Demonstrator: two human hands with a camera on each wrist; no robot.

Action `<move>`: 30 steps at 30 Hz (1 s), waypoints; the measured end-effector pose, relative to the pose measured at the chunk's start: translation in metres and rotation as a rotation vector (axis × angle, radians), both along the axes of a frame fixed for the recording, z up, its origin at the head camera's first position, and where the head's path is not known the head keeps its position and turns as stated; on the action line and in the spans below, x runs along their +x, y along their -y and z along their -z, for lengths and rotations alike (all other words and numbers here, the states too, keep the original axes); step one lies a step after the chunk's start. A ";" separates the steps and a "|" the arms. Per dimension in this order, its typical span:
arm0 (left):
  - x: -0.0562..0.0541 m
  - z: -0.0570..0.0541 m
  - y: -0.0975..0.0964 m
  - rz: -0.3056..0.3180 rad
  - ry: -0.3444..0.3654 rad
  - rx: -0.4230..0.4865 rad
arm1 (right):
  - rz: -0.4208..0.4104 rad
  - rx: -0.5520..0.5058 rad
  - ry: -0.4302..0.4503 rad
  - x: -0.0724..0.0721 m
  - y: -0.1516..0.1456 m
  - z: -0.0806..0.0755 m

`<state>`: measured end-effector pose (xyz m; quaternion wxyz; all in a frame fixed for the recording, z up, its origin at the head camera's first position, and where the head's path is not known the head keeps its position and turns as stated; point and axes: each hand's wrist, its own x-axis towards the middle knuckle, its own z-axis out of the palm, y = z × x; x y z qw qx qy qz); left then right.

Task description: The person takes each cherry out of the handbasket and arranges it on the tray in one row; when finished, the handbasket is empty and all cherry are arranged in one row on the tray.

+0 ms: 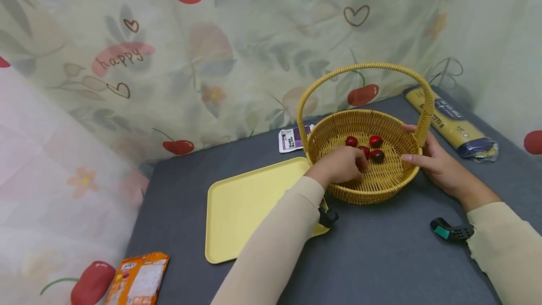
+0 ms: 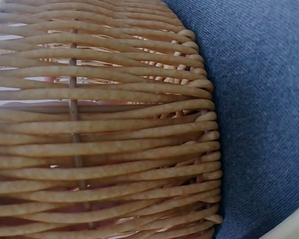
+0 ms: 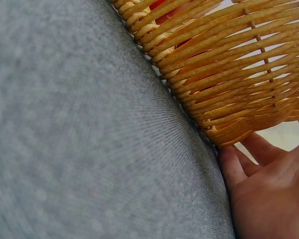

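Fingers seemingly low against basket; right-wrist view

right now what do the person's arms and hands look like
The left sleeve and right sleeve are plain cream. The left hand and right hand wear no gloves. A black strap with holes and a teal patch shows by the right sleeve; a black piece by the left.

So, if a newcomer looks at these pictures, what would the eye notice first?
Probably the yellow wicker basket with its arched handle, standing on the grey tabletop, with red cherries inside. The left hand reaches in beside them, while the right hand holds the basket's right side. Left of the basket lies a pale yellow tray.
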<state>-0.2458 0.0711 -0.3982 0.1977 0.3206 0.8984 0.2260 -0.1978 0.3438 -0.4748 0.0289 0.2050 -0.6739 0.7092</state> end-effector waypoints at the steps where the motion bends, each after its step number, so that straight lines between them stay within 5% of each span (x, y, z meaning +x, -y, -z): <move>1: 0.000 0.000 0.000 -0.008 0.002 0.004 | 0.000 0.002 0.001 0.000 0.000 0.000; 8: -0.001 0.002 0.001 -0.048 -0.053 0.108 | 0.003 0.009 0.005 0.000 0.000 0.000; 22: 0.001 0.003 0.014 -0.143 -0.058 0.622 | 0.017 0.023 -0.002 -0.001 -0.001 -0.001; 30: 0.006 0.005 0.021 -0.192 -0.137 0.803 | 0.005 0.017 -0.011 0.000 0.000 0.001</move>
